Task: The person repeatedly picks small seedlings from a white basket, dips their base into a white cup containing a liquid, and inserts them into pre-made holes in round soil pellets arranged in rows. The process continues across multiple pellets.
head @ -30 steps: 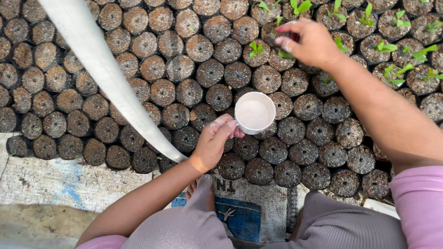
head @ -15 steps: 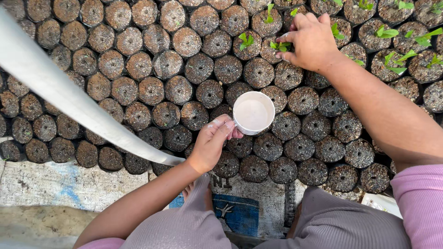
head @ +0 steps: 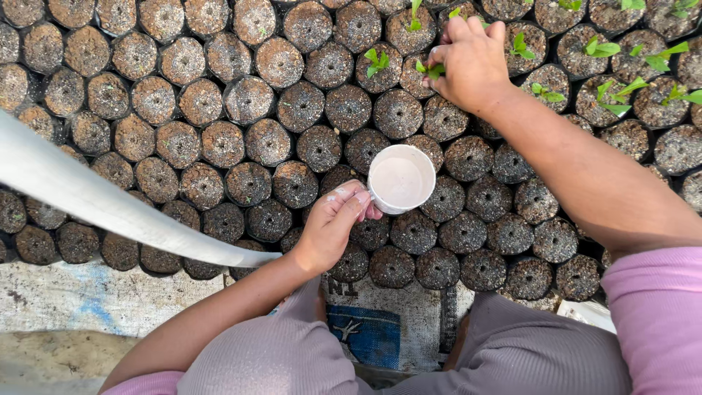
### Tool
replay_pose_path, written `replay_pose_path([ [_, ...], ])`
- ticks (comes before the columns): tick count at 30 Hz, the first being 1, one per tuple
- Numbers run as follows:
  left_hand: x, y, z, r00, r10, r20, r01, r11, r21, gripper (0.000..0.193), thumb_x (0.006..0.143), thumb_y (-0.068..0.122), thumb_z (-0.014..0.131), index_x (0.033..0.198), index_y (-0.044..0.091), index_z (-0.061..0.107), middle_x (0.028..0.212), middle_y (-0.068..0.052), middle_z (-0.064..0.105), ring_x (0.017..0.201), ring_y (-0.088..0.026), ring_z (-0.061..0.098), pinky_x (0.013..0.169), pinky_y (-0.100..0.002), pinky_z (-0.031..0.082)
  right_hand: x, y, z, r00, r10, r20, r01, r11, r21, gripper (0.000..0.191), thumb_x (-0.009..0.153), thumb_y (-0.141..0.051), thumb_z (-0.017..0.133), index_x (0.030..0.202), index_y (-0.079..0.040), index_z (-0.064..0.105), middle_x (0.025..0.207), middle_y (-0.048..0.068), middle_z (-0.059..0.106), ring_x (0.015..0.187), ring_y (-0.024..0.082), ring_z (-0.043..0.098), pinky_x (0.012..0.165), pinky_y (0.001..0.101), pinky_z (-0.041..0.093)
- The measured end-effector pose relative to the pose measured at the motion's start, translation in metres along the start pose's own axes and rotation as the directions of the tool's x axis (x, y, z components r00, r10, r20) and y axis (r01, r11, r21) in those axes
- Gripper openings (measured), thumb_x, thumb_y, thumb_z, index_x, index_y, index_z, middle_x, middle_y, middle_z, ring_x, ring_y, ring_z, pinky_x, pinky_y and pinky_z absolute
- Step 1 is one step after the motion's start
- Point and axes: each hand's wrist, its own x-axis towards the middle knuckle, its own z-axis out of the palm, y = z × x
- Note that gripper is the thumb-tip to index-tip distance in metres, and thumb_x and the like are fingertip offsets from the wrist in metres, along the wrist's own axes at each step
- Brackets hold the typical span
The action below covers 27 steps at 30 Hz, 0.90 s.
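Packed rows of soil-filled nursery bags (head: 248, 139) spread below me; my left hand (head: 333, 227) grips a white cup (head: 401, 179) level above them, while my right hand's (head: 472, 62) fingers pinch a green seedling (head: 433, 69) upright into a bag.

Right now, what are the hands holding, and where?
The left hand grips the white cup by its side handle; the right hand pinches a green seedling.

Pink short sleeves, bare forearms, grey-mauve ribbed trousers over knees.

Daylight, outdoors. Rows of soil-filled bags (head: 219, 143) cover ground; white pipe (head: 102, 205) crosses diagonally; woven sack (head: 88, 307) on the dirt.
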Motion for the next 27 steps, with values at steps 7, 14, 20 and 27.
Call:
replay_pose_path([
  [7,-0.017,0.009,0.001,0.998,0.056,-0.019,-0.055,0.998,0.045,0.028,0.110,0.023,0.048,0.090,0.005,0.056,0.087,-0.002,0.059,0.087,-0.010,0.058,0.081,-0.027,0.045,0.003,-0.012,-0.016,1.000,0.005,-0.006,-0.006,0.997,-0.071,0.030,0.082,-0.050,0.086,0.103,-0.031,0.082,0.114,0.002,0.058,0.117,0.026,0.049,0.097,0.0484,0.032],
  [14,-0.028,0.002,0.008,0.999,0.042,-0.004,-0.042,0.999,-0.003,0.028,0.110,0.022,0.048,0.089,0.005,0.056,0.087,-0.002,0.058,0.089,-0.011,0.060,0.083,-0.028,0.045,-0.015,0.027,-0.060,0.991,0.092,0.100,-0.121,0.936,0.332,0.048,0.094,-0.048,0.077,0.136,-0.025,0.070,0.122,0.011,0.058,0.119,0.033,0.052,0.111,0.0614,0.025],
  [20,-0.023,0.002,0.013,0.999,0.049,0.014,-0.049,0.999,-0.015,0.028,0.111,0.021,0.048,0.090,0.005,0.056,0.087,-0.001,0.055,0.090,-0.011,0.060,0.084,-0.028,0.046,-0.052,0.057,-0.072,0.993,0.114,0.030,-0.116,0.989,0.092,0.045,0.092,-0.046,0.076,0.131,-0.023,0.074,0.124,0.014,0.057,0.131,0.036,0.047,0.108,0.0588,0.028],
  [27,-0.018,-0.002,0.020,0.999,0.023,0.025,-0.023,0.999,-0.028,0.028,0.110,0.022,0.049,0.090,0.004,0.056,0.087,-0.001,0.054,0.090,-0.012,0.060,0.084,-0.029,0.047,-0.064,0.044,-0.048,1.000,0.017,-0.004,-0.017,0.995,-0.102,0.044,0.089,-0.054,0.080,0.125,-0.029,0.077,0.121,0.007,0.059,0.128,0.030,0.046,0.103,0.0507,0.032],
])
